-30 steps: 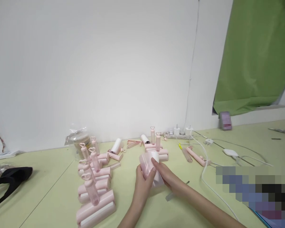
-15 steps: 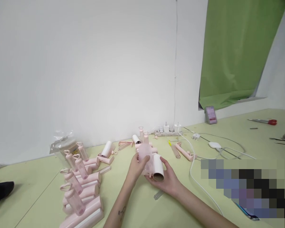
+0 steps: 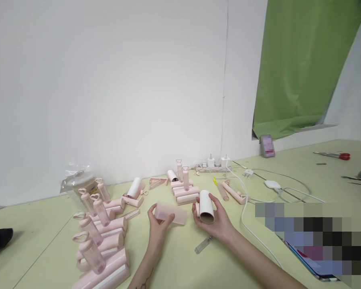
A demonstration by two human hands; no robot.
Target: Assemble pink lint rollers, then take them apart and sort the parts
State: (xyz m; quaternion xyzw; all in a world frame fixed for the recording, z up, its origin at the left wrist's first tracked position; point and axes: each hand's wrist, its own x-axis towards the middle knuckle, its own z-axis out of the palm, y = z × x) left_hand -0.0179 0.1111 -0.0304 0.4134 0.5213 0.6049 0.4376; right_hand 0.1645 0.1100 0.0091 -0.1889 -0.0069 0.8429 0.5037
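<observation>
My left hand (image 3: 160, 221) grips a translucent pink tube-shaped cover (image 3: 175, 213), tilted sideways above the table. Apart from it, my right hand (image 3: 215, 220) is closed around a white lint roller roll (image 3: 206, 204), its hollow cardboard core facing me. A pink part (image 3: 197, 209) shows beside that roll, partly hidden by my fingers. Below my right hand lies a clear plastic tube (image 3: 202, 245). Just beyond my hands are pink-covered lint rollers (image 3: 187, 192), with a clear pink handle with a heart-shaped loop (image 3: 185, 178) standing among them.
Several more pink lint rollers (image 3: 110, 226) with heart-loop handles line the left side. A plastic bag (image 3: 78, 182) stands behind them. A power strip (image 3: 213, 168) sits by the wall, with a white cable (image 3: 243, 212) running forward. Red-handled scissors (image 3: 344, 156) lie far right.
My left hand has moved left with the pink cover, which is now apart from the white roll and turned sideways. My right hand has shifted slightly right, still holding the roll.
</observation>
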